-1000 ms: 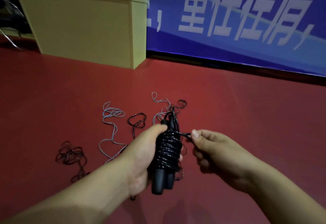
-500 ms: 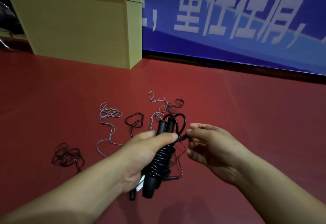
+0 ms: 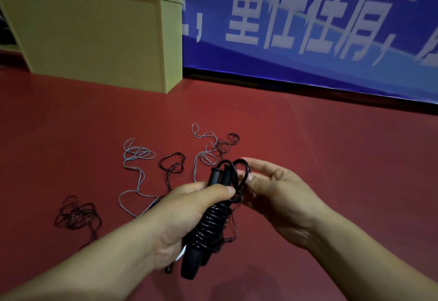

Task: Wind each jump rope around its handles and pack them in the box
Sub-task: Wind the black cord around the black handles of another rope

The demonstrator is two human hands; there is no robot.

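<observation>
L hand [image 3: 189,215] clenched round a black jump rope [image 3: 208,225], cord already coiled tight round both handles, bundle tilted w/ handle tops toward 1 o'clock and butt ends toward 7, held above the red floor [image 3: 331,158] at lower centre. R hand [image 3: 279,196] just beside it at 3 o'clock, thumb and fingertip pinching the loose end loop [image 3: 244,170] of the cord, which arcs over the handle tops; other fingers relaxed. Floor behind the hands is cluttered: a grey rope [image 3: 136,158] in loose loops at 10 o'clock from the bundle, a small black tangle [image 3: 173,163] at 11, another grey-and-dark tangle [image 3: 213,146] at 12, partly hidden by the handle tops, and a dark heap [image 3: 75,215] well apart at 9. A thin dark cord and a small handle end [image 3: 228,239] show under the bundle, mostly blocked by L hand, can't tell which rope they belong to. Yellow-tan wooden box [image 3: 94,40] stands far off at 11 o'clock against a blue banner [image 3: 308,28] w/ white characters, well apart from all ropes.
</observation>
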